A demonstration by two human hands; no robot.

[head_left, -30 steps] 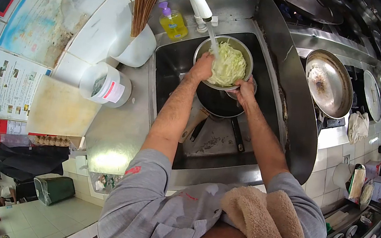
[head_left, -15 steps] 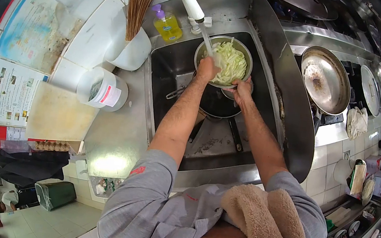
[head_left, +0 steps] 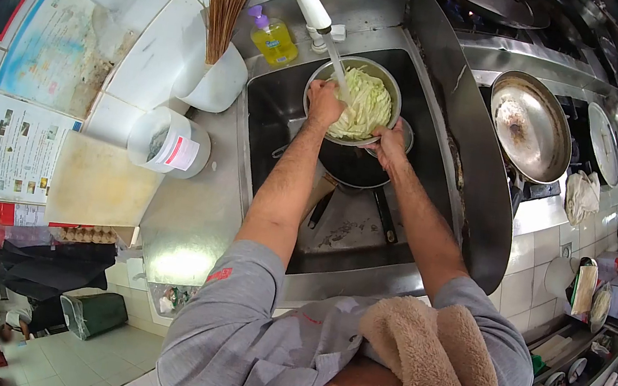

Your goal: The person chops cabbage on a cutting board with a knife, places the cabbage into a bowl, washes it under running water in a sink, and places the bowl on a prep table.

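Observation:
A metal bowl of shredded cabbage is held over the sink, under the white tap. Water streams from the spout into its left side. My left hand is closed on the bowl's left rim, fingertips partly hidden by the stream. On the lower right rim, my right hand grips with the thumb at the edge and the other fingers underneath, out of sight. Below the bowl, a dark pan and other cookware with black handles lie in the sink.
Left of the sink stand a yellow soap bottle, a white holder with a stick brush, and a labelled white tub. A metal partition separates the sink from the stove, where a large pan sits.
My left hand has moved from the cabbage's edge to the bowl's left rim. The bowl has shifted slightly left, with my right hand still on it. Water keeps running.

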